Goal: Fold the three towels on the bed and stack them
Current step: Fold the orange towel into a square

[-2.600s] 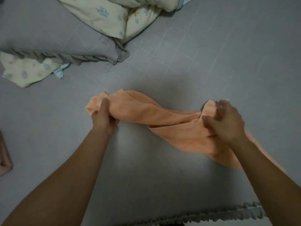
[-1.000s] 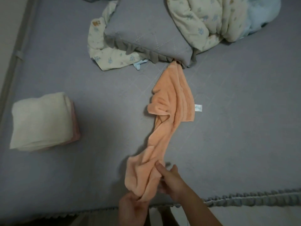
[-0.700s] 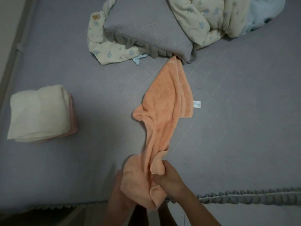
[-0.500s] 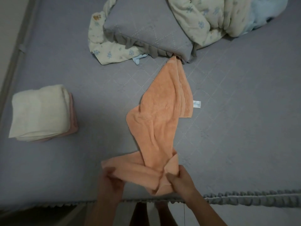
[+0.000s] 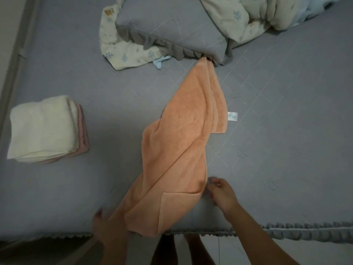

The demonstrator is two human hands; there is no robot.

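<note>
Head cam: orange towel (image 5: 183, 150) btwn both hands, near edge.

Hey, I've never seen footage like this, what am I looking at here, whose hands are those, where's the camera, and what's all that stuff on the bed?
There is no machine here. A person wears a wide-angle camera on the head, so the single picture looks forward and down at their own two bare hands.

The surface is a bed with a grey quilted cover. Across the middle lies an orange towel, stretched out and twisted, not yet folded. The left hand is at its near left edge; how it grips is blurred. The right hand is at its near right corner, and whether it pinches the cloth is unclear.

At the left sits a small stack: a folded cream towel on top of a folded pink towel. At the far side lie a grey pillow and a rumpled floral blanket.
</note>
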